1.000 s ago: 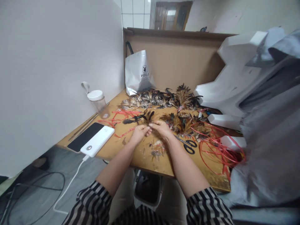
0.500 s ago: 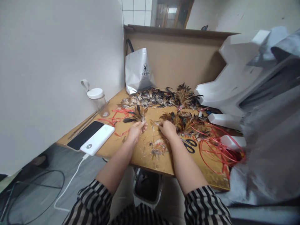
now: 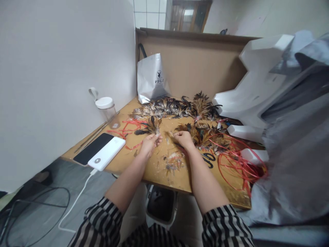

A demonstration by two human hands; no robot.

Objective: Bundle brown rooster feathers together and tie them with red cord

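Observation:
My left hand (image 3: 150,144) is closed on the quill end of a small bunch of brown and black feathers (image 3: 151,126), which fans out beyond the fingertips. To its right, my right hand (image 3: 183,139) pinches a small brownish feather (image 3: 170,134) that points towards the left hand. Just behind my right hand lies a loose pile of brown and black feathers (image 3: 203,133). Bits of feather fluff (image 3: 173,161) are scattered on the wooden table (image 3: 159,180) between my forearms. Black-handled scissors (image 3: 208,159) lie beside my right forearm, their blades hidden.
A long feather heap (image 3: 167,107) runs along the back, before a silver bag (image 3: 151,77). Red plastic strips (image 3: 233,164) tangle at right, near white foam (image 3: 231,103). At left stand a lidded jar (image 3: 106,109), a phone (image 3: 94,148) and a cabled power bank (image 3: 106,153).
My right hand has shifted slightly, and the small feather in its fingers shows more plainly. My left hand keeps its hold on the feather bunch, almost unmoved.

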